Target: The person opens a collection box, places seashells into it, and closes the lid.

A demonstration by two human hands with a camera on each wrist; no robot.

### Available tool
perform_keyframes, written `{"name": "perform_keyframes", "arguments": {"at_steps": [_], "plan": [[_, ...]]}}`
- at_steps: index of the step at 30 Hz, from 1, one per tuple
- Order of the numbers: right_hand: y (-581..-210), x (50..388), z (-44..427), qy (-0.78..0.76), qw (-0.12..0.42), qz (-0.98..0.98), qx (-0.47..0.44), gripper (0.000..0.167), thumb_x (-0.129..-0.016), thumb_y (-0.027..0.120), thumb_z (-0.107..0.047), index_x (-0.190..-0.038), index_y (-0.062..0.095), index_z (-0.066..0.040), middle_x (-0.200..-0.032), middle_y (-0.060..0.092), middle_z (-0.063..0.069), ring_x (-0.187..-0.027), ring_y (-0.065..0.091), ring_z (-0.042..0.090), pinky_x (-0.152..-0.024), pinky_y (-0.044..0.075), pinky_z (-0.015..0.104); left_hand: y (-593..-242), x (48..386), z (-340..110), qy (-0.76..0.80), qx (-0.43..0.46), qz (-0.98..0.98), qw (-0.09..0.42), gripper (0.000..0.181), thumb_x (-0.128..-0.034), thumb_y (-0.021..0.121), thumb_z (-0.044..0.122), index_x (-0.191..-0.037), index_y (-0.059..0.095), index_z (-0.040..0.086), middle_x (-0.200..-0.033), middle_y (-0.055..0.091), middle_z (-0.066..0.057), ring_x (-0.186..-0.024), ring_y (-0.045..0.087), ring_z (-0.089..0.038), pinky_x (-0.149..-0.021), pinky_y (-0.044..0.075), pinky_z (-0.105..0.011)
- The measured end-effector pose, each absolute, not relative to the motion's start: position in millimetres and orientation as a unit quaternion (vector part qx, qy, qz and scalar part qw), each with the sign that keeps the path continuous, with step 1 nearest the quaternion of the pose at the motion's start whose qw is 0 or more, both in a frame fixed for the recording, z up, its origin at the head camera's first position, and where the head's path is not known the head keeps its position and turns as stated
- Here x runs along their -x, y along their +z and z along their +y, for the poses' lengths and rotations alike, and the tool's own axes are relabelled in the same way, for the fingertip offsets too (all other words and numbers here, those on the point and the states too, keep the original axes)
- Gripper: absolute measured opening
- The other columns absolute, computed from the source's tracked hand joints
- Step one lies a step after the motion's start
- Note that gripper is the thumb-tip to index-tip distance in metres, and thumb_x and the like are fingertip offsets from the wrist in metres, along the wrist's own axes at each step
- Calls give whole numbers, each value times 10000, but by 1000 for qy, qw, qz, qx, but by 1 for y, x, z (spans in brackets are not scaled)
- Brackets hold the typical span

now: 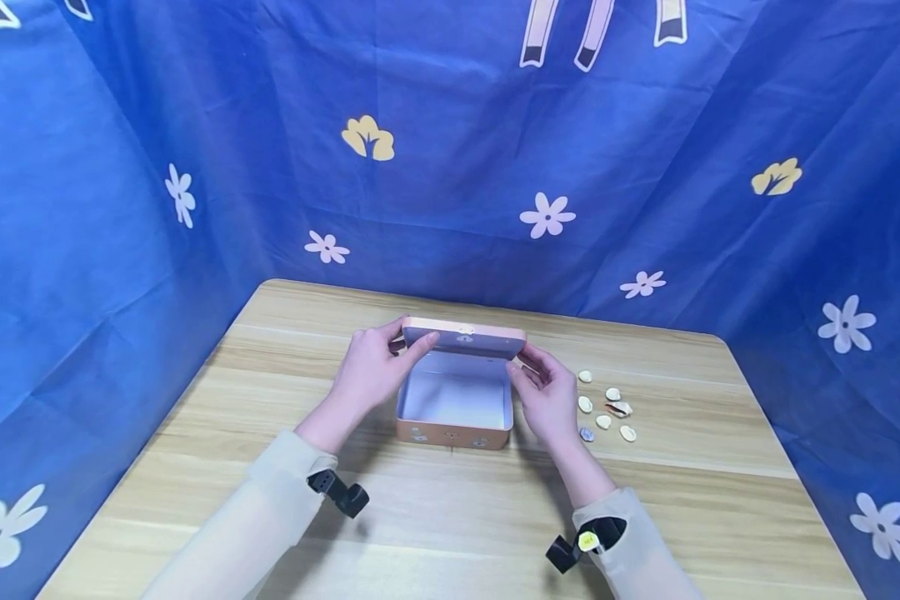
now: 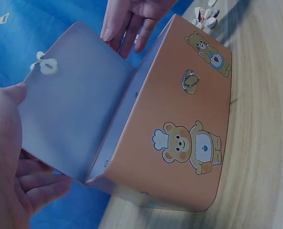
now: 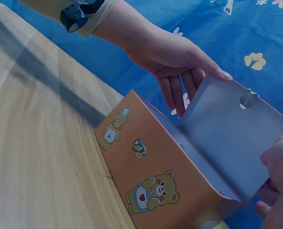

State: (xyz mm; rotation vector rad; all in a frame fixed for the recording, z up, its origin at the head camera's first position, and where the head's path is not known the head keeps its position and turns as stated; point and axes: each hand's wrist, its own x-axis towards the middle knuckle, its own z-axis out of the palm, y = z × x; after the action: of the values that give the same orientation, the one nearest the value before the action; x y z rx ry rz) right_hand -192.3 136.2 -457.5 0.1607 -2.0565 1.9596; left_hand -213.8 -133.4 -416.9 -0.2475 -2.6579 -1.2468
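Observation:
An orange box (image 1: 452, 436) with printed bears and a metal clasp (image 2: 190, 81) stands on the table, its hinged lid (image 1: 465, 340) raised at a slant. Inside, the pale interior (image 1: 456, 398) shows nothing in it. My left hand (image 1: 373, 364) holds the lid's left edge, thumb on the front rim and fingers behind. At the lid's right edge, my right hand (image 1: 547, 392) holds it with the thumb in front and the fingers behind. Both wrist views show the lid between thumb and fingers.
Several small pale shells (image 1: 603, 422), a brown-streaked shell (image 1: 619, 409) and a bluish one (image 1: 587, 434) lie on the wooden table (image 1: 682, 500) right of the box. Blue cloth (image 1: 450, 208) with printed flowers hangs behind the table and at both sides.

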Motion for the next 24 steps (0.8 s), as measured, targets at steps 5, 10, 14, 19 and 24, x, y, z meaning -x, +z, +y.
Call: {"name": "perform_keyframes", "arguments": {"at_steps": [5, 10, 14, 19, 24], "plan": [[-457, 194, 137, 677, 144, -719, -61, 424, -968, 761, -9, -1358, 633, 98, -1355, 671, 234, -1296, 630, 323, -1080, 511, 341, -419, 215, -134, -427, 91, -894, 99, 917, -949, 640, 720, -1520, 547, 9, -1328, 651, -270, -1088, 741, -346, -934, 597, -501], [-457, 196, 137, 673, 144, -723, -64, 472, -964, 770, -15, -1390, 606, 106, -1387, 647, 253, -1318, 613, 348, -1106, 497, 426, -423, 216, -136, -443, 108, -884, 100, 902, -959, 678, 661, -1545, 504, -2, -1377, 596, -292, -1098, 722, -415, -920, 597, -495], [-457, 198, 137, 674, 144, -721, -69, 497, -961, 769, 0, -1406, 583, 121, -1406, 624, 281, -1332, 596, 381, -1124, 476, 491, -428, 217, -137, -454, 119, -877, 102, 877, -959, 707, 624, -1558, 494, 20, -1435, 559, -273, -1124, 704, -430, -933, 593, -473], [-456, 200, 137, 668, 146, -727, -71, 498, -960, 770, 2, -1411, 589, 111, -1414, 626, 261, -1340, 594, 366, -1130, 465, 517, -433, 220, -138, -463, 128, -872, 95, 887, -953, 726, 611, -1582, 467, 43, -1529, 494, -221, -1216, 662, -413, -1009, 558, -451], [-457, 202, 136, 658, 143, -735, -71, 538, -955, 774, -1, -1441, 567, 102, -1446, 609, 243, -1354, 587, 344, -1131, 469, 486, -436, 222, -139, -477, 131, -865, 85, 919, -944, 746, 597, -1608, 420, 51, -1595, 422, -171, -1300, 610, -376, -1056, 525, -431]]}}
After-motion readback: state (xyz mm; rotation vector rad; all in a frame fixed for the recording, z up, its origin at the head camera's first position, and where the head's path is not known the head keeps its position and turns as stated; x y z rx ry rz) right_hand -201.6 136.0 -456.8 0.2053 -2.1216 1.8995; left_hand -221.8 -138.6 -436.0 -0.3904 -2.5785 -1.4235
